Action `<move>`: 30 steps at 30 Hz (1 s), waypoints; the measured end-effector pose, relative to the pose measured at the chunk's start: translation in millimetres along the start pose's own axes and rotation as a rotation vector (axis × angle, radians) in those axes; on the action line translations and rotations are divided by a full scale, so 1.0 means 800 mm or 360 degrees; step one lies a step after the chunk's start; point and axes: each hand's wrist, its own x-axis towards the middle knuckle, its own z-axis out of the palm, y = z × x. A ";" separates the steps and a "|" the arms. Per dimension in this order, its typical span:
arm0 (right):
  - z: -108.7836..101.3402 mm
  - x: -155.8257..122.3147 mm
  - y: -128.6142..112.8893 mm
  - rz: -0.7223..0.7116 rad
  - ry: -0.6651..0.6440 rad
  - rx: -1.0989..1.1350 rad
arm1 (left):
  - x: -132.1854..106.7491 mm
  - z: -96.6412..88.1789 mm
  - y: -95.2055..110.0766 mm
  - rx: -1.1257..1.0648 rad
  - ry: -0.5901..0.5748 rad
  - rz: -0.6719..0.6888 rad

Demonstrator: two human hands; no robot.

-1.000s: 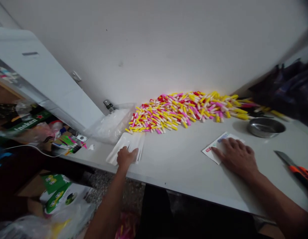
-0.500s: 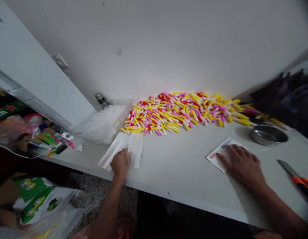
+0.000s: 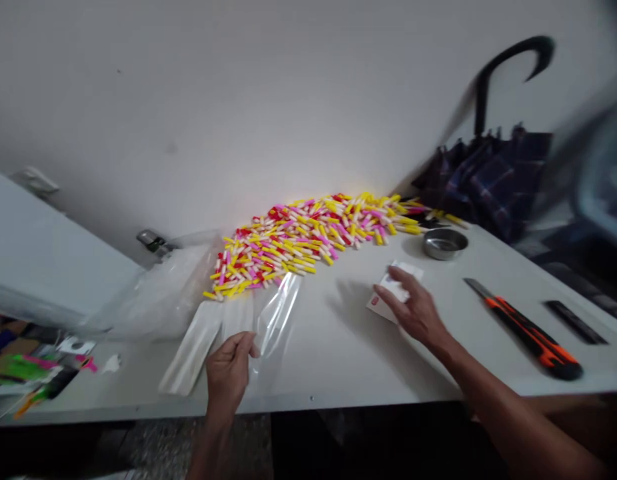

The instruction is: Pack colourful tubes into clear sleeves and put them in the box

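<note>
A clear plastic bag (image 3: 278,313), long and flat, is pinched at its near end by my left hand (image 3: 231,373), its fingers closed. The bag slants up toward the pile. More bags (image 3: 191,347) lie stacked on the table just left of and behind that hand. My right hand (image 3: 416,310) is just over a white printed card (image 3: 388,303), thumb and fingers apart; whether it touches the card I cannot tell. Behind both hands spreads a heap of small tubes (image 3: 288,243), white with yellow, pink or red ends.
On the right of the table (image 3: 333,360) are a round metal bowl (image 3: 444,245), an orange and black utility knife (image 3: 531,333) and a dark strip (image 3: 576,322). A folded umbrella (image 3: 493,167) leans at the back right. A large clear sack (image 3: 163,293) sits at left, by the wall.
My left hand has drawn one clear bag rightward off the stack. My right hand has risen from lying flat on the card. The view has swung to the right.
</note>
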 end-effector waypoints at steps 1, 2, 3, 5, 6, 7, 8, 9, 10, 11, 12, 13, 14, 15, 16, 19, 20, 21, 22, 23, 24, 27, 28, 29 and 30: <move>0.004 -0.004 -0.018 0.0113 -0.0210 0.0345 | -0.001 0.010 0.005 -0.0019 -0.0141 0.0023; 0.009 -0.005 -0.034 0.0217 -0.0465 0.0669 | -0.001 0.021 0.010 -0.0052 -0.0288 0.0030; 0.015 -0.006 -0.046 0.0323 -0.0658 0.0916 | 0.000 0.030 0.013 -0.0079 -0.0438 0.0034; 0.025 -0.004 -0.056 0.0442 -0.0897 0.1174 | 0.007 0.046 0.016 -0.0060 -0.0672 0.0083; 0.031 -0.003 -0.054 0.0468 -0.0953 0.1215 | 0.011 0.052 0.017 -0.0031 -0.0763 0.0118; 0.036 -0.004 -0.050 0.0472 -0.0967 0.1214 | 0.015 0.056 0.017 0.0009 -0.0833 0.0159; 0.041 -0.005 -0.045 0.0463 -0.0949 0.1181 | 0.019 0.059 0.016 0.0067 -0.0880 0.0202; 0.047 -0.008 -0.038 0.0444 -0.0909 0.1115 | 0.023 0.062 0.016 0.0161 -0.0892 0.0257; 0.052 -0.012 -0.033 0.0410 -0.0849 0.1008 | 0.024 0.065 0.016 0.0294 -0.0863 0.0335; 0.057 -0.016 -0.028 0.0355 -0.0774 0.0859 | 0.024 0.069 0.017 0.0456 -0.0790 0.0442; 0.062 -0.021 -0.025 0.0286 -0.0697 0.0683 | 0.022 0.076 0.020 0.0626 -0.0690 0.0574; 0.066 -0.026 -0.023 0.0211 -0.0628 0.0501 | 0.019 0.085 0.023 0.0781 -0.0583 0.0721; 0.070 -0.030 -0.023 0.0135 -0.0570 0.0338 | 0.013 0.096 0.026 0.0894 -0.0510 0.0870; 0.074 -0.034 -0.023 0.0066 -0.0523 0.0211 | 0.006 0.110 0.030 0.0951 -0.0515 0.0985; 0.078 -0.037 -0.023 0.0015 -0.0493 0.0123 | -0.001 0.124 0.034 0.0963 -0.0589 0.1060; 0.086 -0.043 -0.024 -0.0042 -0.0463 -0.0032 | -0.018 0.165 0.043 0.0999 -0.0736 0.1040; 0.088 -0.044 -0.024 -0.0044 -0.0473 -0.0082 | -0.022 0.175 0.044 0.1002 -0.0744 0.0992; 0.089 -0.046 -0.024 -0.0040 -0.0479 -0.0146 | -0.024 0.182 0.045 0.0995 -0.0740 0.0941; 0.089 -0.047 -0.024 -0.0039 -0.0477 -0.0222 | -0.025 0.186 0.045 0.0977 -0.0737 0.0898; 0.088 -0.049 -0.023 -0.0048 -0.0460 -0.0304 | -0.025 0.189 0.045 0.0953 -0.0738 0.0862; 0.086 -0.051 -0.022 -0.0062 -0.0425 -0.0387 | -0.024 0.190 0.044 0.0927 -0.0738 0.0832; 0.076 -0.057 -0.016 -0.0151 -0.0286 -0.0550 | -0.021 0.188 0.041 0.0848 -0.0735 0.0756; 0.073 -0.058 -0.014 -0.0199 -0.0288 -0.0566 | -0.020 0.188 0.040 0.0828 -0.0744 0.0731; 0.070 -0.060 -0.011 -0.0245 -0.0312 -0.0572 | -0.019 0.188 0.040 0.0812 -0.0757 0.0709; 0.068 -0.062 -0.009 -0.0286 -0.0349 -0.0577 | -0.017 0.189 0.041 0.0805 -0.0773 0.0694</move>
